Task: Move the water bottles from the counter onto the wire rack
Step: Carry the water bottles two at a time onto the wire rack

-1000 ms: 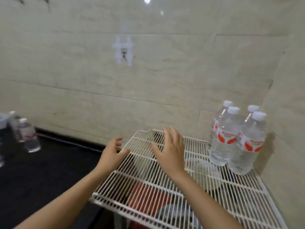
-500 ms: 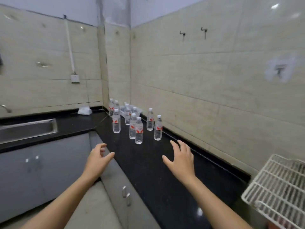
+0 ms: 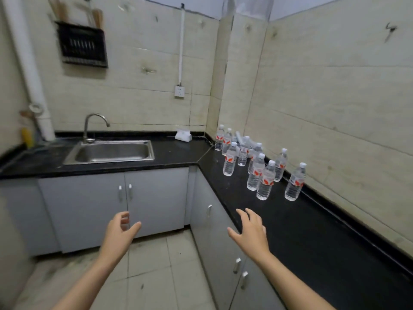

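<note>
I see the water bottles (image 3: 264, 182) standing upright on the black counter (image 3: 312, 231), right of centre in the frame. They are clear with white caps and red-and-white labels. They run in a loose cluster from the counter's corner toward me along the tiled wall. The nearest pair stand just beside each other, and one more bottle (image 3: 295, 183) stands apart to their right, close to the wall. Those at the back overlap, so I cannot count them exactly.

My right hand (image 3: 251, 231) hangs in the lower middle, over the counter's front edge and well short of the nearest bottle. Its fingers are spread apart and it grips nothing. My left hand (image 3: 120, 231) is at lower left of centre, in front of the grey cabinet doors (image 3: 156, 198). Its thumb and fingers are loosely apart and it is also empty.

Farther out, a steel sink (image 3: 107, 161) is set into the counter at left of centre, with a curved faucet (image 3: 85, 128) behind it. A white packet (image 3: 183, 135) lies near the corner, under a wall socket (image 3: 179, 91). A black holder (image 3: 82, 47) hangs on the wall at upper left, beside a white pipe (image 3: 29, 70). Pale floor tiles (image 3: 156, 276) fill the bottom of the frame.
</note>
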`<state>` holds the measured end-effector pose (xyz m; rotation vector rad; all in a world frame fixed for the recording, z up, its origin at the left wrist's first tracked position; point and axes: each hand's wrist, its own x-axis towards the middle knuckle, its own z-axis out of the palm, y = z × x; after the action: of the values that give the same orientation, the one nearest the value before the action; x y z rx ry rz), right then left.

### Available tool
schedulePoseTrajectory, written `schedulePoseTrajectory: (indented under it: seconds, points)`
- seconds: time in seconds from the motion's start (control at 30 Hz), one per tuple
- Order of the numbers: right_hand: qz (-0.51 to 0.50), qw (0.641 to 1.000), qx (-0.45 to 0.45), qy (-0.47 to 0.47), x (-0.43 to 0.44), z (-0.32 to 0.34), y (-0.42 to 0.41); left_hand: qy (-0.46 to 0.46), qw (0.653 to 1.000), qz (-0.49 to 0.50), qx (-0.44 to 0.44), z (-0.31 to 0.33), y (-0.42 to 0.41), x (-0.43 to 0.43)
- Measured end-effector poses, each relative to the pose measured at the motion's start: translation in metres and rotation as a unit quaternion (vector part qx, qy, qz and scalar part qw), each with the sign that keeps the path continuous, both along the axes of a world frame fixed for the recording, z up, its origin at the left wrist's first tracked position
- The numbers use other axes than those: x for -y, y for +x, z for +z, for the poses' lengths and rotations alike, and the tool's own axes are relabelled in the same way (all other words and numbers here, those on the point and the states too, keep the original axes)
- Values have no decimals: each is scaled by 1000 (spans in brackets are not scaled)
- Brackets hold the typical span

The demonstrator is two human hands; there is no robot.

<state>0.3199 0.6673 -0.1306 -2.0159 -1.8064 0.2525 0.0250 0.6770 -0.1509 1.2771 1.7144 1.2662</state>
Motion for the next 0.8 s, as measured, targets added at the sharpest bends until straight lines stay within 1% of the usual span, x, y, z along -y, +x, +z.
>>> schedulePoseTrajectory:
  seconds: [0.17,0.33,0.5,0.7,0.8]
  points:
    - [20,1000,-16,-6,-75,-17,-16,-16,1000,22,-10,-12,-26,-51]
    - [32,998,-54,7,-176,-26,-19,2,999,29,-26,-3,-35,-145]
    - [48,996,-80,-9,-275,-31,-18,8,998,48,-36,3,-36,-240]
    - [65,994,-81,-46,-361,-48,-30,-40,997,55,-41,-28,-39,-318]
    - [60,994,-80,-48,-408,-55,-35,-49,996,59,-40,-41,-48,-367]
